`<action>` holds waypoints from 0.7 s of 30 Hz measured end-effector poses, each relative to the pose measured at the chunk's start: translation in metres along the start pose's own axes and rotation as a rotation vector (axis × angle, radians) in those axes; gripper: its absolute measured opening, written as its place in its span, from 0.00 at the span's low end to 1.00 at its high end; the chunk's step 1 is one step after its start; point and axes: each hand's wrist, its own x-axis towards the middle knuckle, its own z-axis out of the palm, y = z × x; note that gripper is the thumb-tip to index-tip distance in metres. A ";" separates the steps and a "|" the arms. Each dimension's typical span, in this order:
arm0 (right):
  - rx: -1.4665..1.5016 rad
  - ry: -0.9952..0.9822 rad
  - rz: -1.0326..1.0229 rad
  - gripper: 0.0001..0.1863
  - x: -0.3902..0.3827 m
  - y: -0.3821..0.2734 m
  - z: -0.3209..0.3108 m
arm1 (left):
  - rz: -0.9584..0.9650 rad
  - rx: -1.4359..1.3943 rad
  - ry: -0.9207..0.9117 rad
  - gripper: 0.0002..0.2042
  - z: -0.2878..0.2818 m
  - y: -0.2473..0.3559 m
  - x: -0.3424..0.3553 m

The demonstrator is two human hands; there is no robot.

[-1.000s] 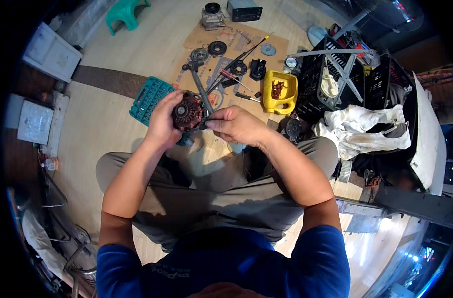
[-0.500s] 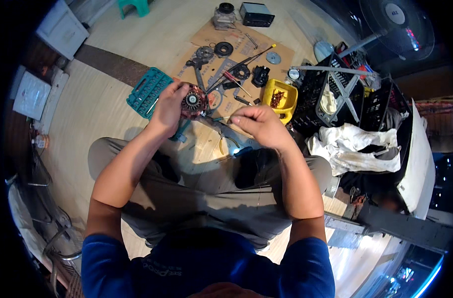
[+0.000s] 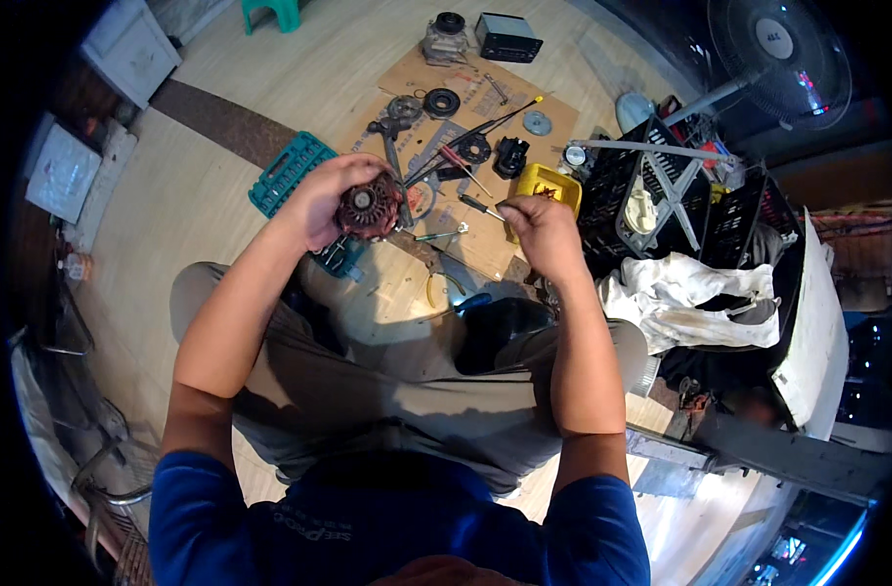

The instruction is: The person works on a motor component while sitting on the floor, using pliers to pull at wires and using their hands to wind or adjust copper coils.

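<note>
While the left hand (image 3: pixel 319 197) grips a motor part (image 3: pixel 371 207) left of the yellow jug (image 3: pixel 532 182), the nearer right hand (image 3: pixel 547 234) overlaps the jug's near side, fingers curled, on what I cannot tell.

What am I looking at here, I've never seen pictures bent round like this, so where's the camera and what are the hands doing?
There's no machine at work here, just a person's two bare hands. All the pictures come from one wide camera worn on the person's head, looking down; its lens bends straight edges.

The left hand grips a round, coppery metal part. The right hand is in front of a yellow container; whether those fingers hold anything is hidden.

Ahead on the floor lies flattened cardboard, with a red-handled screwdriver, a black ring and other loose parts. A green tool case lies to the left. To the right are black crates and a white cloth.
</note>
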 end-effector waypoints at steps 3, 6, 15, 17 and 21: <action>-0.017 0.098 0.011 0.08 -0.001 -0.006 -0.012 | 0.068 0.598 0.104 0.14 -0.001 -0.004 0.004; 0.004 0.177 -0.013 0.07 -0.006 -0.018 -0.021 | 0.174 0.513 0.213 0.11 -0.006 -0.012 0.005; 0.157 0.047 -0.038 0.06 -0.020 -0.023 -0.036 | 0.413 -0.101 0.526 0.15 -0.029 0.015 0.014; 0.163 0.043 -0.012 0.06 -0.023 -0.020 -0.035 | 0.451 -0.109 0.546 0.16 -0.035 0.021 0.015; 0.142 0.009 -0.037 0.06 -0.036 -0.040 -0.035 | 0.539 -0.065 0.633 0.16 -0.035 0.027 0.017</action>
